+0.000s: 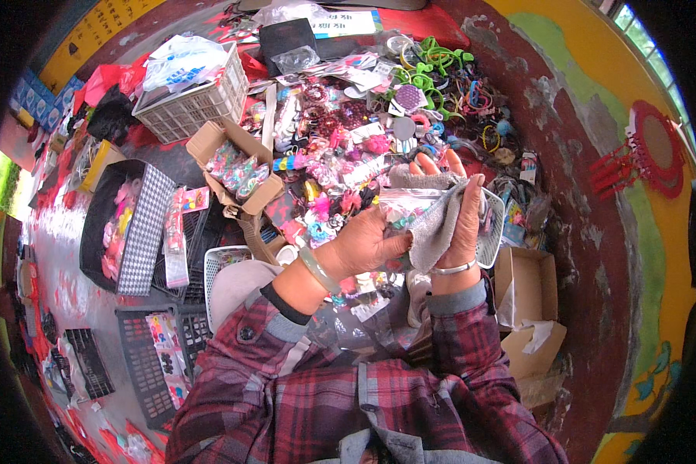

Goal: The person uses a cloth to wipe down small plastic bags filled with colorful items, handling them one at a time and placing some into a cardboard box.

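My left hand [365, 243] is closed, thumb pressed inward, on the near side of a clear plastic bag [407, 203] with small colourful pieces inside. A grey knitted cloth [436, 232] hangs across the palm of my right hand [465, 224], its upper part bunched below the fingertips. The fingers of this hand are raised, with the thumb upright beside the cloth. The bag lies against the cloth between both hands, and its lower part is partly hidden. Behind the right hand shows the rim of a pale plastic basket [490, 232].
A heap of hair accessories [340, 147] spreads ahead, with green headbands [433, 66] at its far right. An opened cardboard box [236, 166] holds packets. Left are a white crate [193, 100], a houndstooth-patterned bin [143, 240] and a black basket [143, 363]. Cardboard boxes [527, 282] stand right, beside the wall.
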`<state>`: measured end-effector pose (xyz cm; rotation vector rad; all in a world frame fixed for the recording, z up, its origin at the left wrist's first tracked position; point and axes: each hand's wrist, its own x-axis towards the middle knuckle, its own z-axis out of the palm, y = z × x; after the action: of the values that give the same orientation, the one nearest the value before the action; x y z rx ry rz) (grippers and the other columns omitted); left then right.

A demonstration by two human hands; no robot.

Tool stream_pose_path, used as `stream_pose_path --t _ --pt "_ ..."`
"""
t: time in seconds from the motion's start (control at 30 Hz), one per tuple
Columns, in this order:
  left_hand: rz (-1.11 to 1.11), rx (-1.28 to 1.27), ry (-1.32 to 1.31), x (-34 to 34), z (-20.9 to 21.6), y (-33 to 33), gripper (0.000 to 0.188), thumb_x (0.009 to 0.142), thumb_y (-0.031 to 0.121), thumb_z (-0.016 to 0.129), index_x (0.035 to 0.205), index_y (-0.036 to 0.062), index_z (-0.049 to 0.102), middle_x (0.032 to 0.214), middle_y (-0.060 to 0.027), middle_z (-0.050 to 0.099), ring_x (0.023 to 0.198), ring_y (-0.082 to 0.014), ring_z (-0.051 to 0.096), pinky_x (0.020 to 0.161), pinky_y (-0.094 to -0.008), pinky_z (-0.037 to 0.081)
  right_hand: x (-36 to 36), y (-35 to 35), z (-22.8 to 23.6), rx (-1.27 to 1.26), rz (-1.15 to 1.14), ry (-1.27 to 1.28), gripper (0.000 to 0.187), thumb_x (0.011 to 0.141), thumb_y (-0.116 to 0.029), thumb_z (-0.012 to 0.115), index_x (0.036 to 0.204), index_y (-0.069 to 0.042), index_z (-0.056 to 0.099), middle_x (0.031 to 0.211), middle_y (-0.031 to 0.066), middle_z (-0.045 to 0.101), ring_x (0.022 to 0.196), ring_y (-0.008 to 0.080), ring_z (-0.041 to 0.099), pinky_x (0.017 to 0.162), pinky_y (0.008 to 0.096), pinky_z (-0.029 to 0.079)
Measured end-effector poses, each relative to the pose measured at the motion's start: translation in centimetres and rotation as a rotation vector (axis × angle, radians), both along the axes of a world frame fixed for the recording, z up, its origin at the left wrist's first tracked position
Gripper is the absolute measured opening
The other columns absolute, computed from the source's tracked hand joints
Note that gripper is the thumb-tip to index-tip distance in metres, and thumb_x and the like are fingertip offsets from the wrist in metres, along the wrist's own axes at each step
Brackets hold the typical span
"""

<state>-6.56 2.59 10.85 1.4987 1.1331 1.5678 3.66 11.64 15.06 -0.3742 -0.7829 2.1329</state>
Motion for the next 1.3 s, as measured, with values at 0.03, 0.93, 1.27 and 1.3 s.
stream_pose_path --t 0.03,0.93,1.27,1.3 --pt "0.033 0.045 0.001 0.2 -0.2 0.2 0.046 0.085 0.036 0.059 0.118 0.0050 0.052 0.112 -0.0065 0.057 0.104 -0.0170 0.051 0.091 -0.0314 0.039 0.1 0.0 0.1 0.007 0.004 -0.016 0.070 0.084 -0.058 0.046 0.130 -0.006 0.034 0.119 0.0195 0.051 0.110 0.0293 0.050 0.094 0.0441 0.042" --pt "0.376 0.062 -0.058 -0.7 -1.1 0.1 0.030 0.089 0.018 0.054 0.112 -0.0001 0.051 0.104 -0.0080 0.059 0.095 -0.0144 0.055 0.083 -0.0296 0.043 -1.9 0.1 -6.6 0.707 -0.292 -0.565 0.036 0.092 -0.023 0.049 0.117 0.004 0.050 0.110 0.0145 0.055 0.103 0.0214 0.051 0.093 0.0312 0.037" --pt "0.020 -0.394 -0.316 -0.3 0.2 -1.5 0.030 0.087 0.020 0.057 0.111 0.0033 0.052 0.096 -0.0016 0.057 0.090 -0.0064 0.051 0.077 -0.0254 0.044 1.1 4.9 -2.3 0.114 -0.034 -0.013 0.063 0.090 -0.054 0.037 0.130 -0.005 0.036 0.124 0.0204 0.049 0.111 0.0310 0.049 0.094 0.0436 0.039" --pt "0.054 -0.277 -0.342 -1.0 -0.5 -1.0 0.029 0.087 0.020 0.057 0.110 0.0032 0.053 0.096 -0.0008 0.057 0.090 -0.0066 0.052 0.078 -0.0253 0.044 1.6 5.2 -1.6 0.134 -0.017 0.052 0.068 0.087 -0.058 0.038 0.130 -0.006 0.035 0.124 0.0208 0.048 0.113 0.0324 0.047 0.096 0.0447 0.038"
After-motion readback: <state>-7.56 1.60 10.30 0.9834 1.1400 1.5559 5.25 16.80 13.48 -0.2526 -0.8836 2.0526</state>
